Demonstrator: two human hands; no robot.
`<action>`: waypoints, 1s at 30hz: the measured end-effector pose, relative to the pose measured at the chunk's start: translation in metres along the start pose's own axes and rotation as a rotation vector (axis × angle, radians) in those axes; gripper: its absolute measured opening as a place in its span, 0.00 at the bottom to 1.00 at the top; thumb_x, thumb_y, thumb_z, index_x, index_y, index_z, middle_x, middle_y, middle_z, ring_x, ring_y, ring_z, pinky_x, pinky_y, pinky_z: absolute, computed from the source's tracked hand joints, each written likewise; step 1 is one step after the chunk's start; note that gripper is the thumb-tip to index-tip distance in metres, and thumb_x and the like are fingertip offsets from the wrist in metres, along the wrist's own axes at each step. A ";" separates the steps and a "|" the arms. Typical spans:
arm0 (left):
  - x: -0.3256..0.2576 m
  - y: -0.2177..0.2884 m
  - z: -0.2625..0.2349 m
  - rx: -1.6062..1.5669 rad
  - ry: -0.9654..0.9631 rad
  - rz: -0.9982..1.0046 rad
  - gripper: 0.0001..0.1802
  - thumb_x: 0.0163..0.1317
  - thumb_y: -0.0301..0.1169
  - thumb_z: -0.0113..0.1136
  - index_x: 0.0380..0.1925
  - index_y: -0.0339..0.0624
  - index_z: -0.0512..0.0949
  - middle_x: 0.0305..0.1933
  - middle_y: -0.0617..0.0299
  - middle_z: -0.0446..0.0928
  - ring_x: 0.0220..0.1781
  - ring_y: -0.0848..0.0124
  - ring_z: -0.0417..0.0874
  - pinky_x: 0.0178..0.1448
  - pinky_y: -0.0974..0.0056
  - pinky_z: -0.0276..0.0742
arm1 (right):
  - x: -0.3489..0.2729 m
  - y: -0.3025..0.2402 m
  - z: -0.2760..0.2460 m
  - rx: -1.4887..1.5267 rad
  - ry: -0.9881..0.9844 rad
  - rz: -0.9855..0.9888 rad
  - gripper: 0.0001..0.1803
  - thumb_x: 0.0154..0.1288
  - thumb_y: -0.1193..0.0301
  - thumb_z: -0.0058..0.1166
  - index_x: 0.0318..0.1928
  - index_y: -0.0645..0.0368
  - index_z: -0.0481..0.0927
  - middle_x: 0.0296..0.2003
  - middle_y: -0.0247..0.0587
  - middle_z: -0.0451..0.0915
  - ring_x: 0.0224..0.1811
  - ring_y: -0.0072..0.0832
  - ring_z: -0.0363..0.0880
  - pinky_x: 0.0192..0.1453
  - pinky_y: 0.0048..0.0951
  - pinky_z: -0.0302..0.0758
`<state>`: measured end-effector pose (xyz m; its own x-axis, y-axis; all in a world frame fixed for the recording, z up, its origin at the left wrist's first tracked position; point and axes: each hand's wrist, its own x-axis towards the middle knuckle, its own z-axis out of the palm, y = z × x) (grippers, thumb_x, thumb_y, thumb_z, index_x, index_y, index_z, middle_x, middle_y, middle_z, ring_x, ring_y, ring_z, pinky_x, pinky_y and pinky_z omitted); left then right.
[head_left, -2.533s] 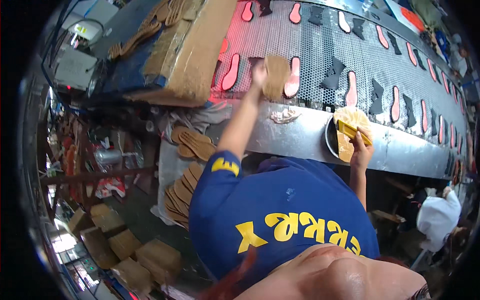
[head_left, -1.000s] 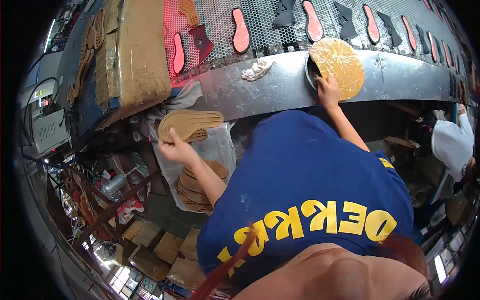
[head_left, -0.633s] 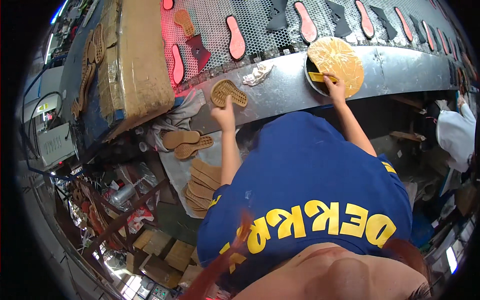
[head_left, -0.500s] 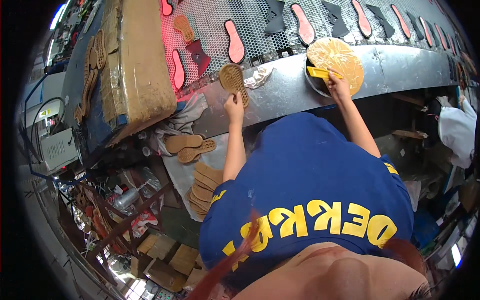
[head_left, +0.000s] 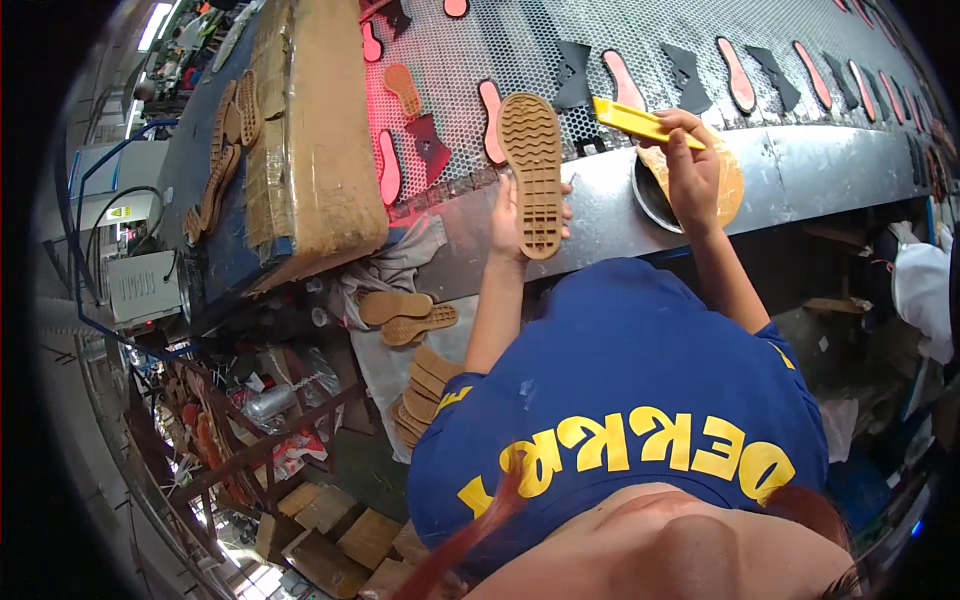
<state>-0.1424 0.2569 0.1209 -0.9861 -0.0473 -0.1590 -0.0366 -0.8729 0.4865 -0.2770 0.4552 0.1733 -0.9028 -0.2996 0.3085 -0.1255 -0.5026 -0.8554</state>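
My left hand holds a tan sole from behind, patterned face toward me, fingers curled round its right edge, the whole raised before the metal ledge. My right hand grips a yellow tool by one end; its free end lies near the sole but apart from it, the round bowl beneath. For good handling, I judge, the palm should back the sole evenly — fingers at the margins, ridged face uncovered — while the tool wants a light, steady grip, held clear of the pink-faced insoles on the mesh belt beyond.
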 end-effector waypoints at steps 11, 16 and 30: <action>-0.020 -0.012 0.050 0.439 -0.039 0.004 0.43 0.65 0.66 0.17 0.67 0.45 0.53 0.48 0.41 0.74 0.36 0.59 0.84 0.28 0.61 0.85 | 0.004 -0.011 0.033 -0.686 -0.150 -0.459 0.12 0.60 0.71 0.61 0.42 0.64 0.81 0.42 0.45 0.76 0.45 0.37 0.77 0.49 0.32 0.74; -0.025 -0.015 0.060 0.432 -0.053 -0.015 0.44 0.64 0.68 0.19 0.68 0.46 0.51 0.48 0.42 0.74 0.35 0.60 0.84 0.28 0.61 0.85 | 0.004 -0.011 0.034 -0.701 -0.132 -0.467 0.12 0.60 0.70 0.61 0.42 0.63 0.81 0.42 0.45 0.76 0.45 0.37 0.77 0.49 0.33 0.74; -0.033 -0.001 0.063 0.545 -0.061 -0.032 0.49 0.59 0.72 0.23 0.71 0.50 0.44 0.45 0.48 0.74 0.32 0.67 0.83 0.27 0.66 0.83 | 0.012 -0.018 0.020 -0.605 -0.356 -0.364 0.12 0.65 0.70 0.56 0.45 0.64 0.78 0.47 0.46 0.76 0.51 0.36 0.76 0.54 0.31 0.73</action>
<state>-0.1202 0.2904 0.1798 -0.9902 0.0176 -0.1385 -0.1290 -0.4949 0.8593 -0.2768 0.4443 0.2008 -0.5887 -0.4938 0.6400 -0.6823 -0.1210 -0.7210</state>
